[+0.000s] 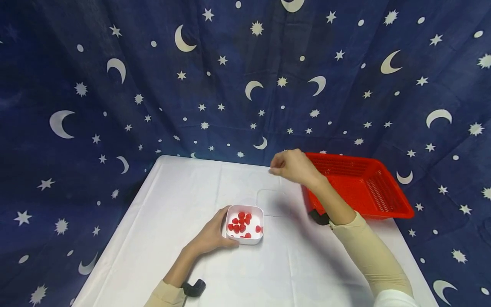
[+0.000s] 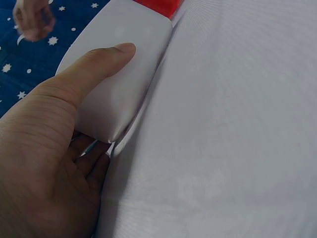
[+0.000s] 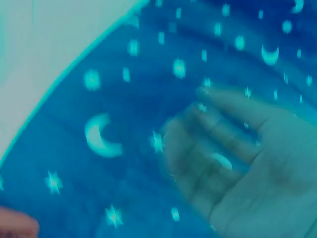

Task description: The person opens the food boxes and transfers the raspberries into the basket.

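Observation:
A small white square container point(image 1: 249, 241) stands on the white-covered table, with several red raspberries point(image 1: 242, 221) scattered inside. My left hand point(image 1: 211, 237) grips it from the left, its thumb point(image 2: 106, 62) pressed along the near wall in the left wrist view. The fingers behind it are partly hidden. Raised over the far part of the table, my right hand point(image 1: 294, 166) has loosely bent fingers. Nothing shows between those fingers in the right wrist view, where the hand point(image 3: 237, 158) looks blurred.
A red perforated plastic basket point(image 1: 397, 200) stands at the back right of the table point(image 1: 161, 221), beside my right forearm. A dark blue curtain point(image 1: 230, 85) printed with moons and stars hangs behind and around the table. Black wrist mounts point(image 1: 194, 288) are on both arms.

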`<state>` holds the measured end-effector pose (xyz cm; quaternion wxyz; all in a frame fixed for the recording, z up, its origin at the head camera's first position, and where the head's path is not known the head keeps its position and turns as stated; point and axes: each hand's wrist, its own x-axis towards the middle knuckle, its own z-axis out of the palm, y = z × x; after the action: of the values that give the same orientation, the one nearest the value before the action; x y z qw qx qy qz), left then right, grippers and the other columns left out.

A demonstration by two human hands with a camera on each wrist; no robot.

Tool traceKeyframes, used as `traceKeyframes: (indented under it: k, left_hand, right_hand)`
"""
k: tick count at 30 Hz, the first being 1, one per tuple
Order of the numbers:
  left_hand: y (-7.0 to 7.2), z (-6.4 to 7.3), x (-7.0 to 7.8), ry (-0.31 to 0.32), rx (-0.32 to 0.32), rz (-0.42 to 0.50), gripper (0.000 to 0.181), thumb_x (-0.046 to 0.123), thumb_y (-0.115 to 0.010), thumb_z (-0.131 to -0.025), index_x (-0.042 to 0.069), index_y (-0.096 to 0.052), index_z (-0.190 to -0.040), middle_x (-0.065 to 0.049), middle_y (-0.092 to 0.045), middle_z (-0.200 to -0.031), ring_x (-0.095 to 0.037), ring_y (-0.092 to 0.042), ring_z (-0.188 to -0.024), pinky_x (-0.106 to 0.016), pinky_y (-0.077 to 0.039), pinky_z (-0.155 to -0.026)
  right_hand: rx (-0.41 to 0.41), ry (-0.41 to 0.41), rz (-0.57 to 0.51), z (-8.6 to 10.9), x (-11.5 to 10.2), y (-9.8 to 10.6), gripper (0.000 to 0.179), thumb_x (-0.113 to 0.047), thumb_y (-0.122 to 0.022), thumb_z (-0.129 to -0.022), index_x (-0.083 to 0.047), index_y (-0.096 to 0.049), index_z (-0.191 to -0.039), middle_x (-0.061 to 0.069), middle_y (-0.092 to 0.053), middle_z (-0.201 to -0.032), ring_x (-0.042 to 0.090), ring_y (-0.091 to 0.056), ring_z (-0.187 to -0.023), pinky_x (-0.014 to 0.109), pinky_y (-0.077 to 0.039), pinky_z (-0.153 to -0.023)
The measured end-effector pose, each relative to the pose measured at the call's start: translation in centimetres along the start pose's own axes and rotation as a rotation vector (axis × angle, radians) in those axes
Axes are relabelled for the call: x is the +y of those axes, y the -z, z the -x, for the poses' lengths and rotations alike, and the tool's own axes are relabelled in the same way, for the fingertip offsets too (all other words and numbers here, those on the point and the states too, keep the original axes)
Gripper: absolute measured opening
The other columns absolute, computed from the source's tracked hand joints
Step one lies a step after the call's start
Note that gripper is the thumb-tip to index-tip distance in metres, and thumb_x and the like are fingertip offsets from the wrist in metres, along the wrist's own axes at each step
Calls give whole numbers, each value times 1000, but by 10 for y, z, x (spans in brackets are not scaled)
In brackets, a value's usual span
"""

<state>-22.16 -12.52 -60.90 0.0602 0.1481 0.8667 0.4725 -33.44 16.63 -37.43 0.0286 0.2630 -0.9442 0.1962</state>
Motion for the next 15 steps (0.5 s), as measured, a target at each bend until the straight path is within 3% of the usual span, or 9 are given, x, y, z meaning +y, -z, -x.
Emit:
traceKeyframes:
  k: [2,5,8,15]
  left_hand:
    - [0,-1,0,-2,-7,1,122,55,-95,-66,23,-29,-163,3,-37,-166,-25,-33,-154,-56,-36,-120]
    - [-1,-2,1,-9,-21,9,121,55,-94,-67,24,-28,-164,3,-37,-166,-24,-33,-154,-56,-36,-120]
    - [0,-2,1,-11,-23,21,120,52,-95,-67,25,-29,-163,5,-39,-164,-22,-37,-152,-55,-38,-119]
    - [4,1,0,-2,-16,18,120,50,-96,-67,25,-29,-163,6,-40,-163,-21,-39,-151,-54,-39,-119]
  right_hand:
    - [-83,138,-82,5,-9,-19,8,-25,-83,-90,-20,-80,-95,-10,-75,-87,11,-67,-77,31,-61,-70]
    - [-206,235,-134,13,-19,-46,10,-25,-83,-90,-21,-80,-99,-15,-73,-89,6,-67,-82,31,-63,-78]
    - [-302,251,-139,21,-26,-70,13,-24,-83,-90,-19,-81,-102,-16,-73,-91,5,-67,-85,34,-63,-83]
    - [-405,293,-154,31,-31,-108,17,-9,-82,-88,-12,-82,-104,-7,-76,-92,19,-71,-89,25,-60,-79]
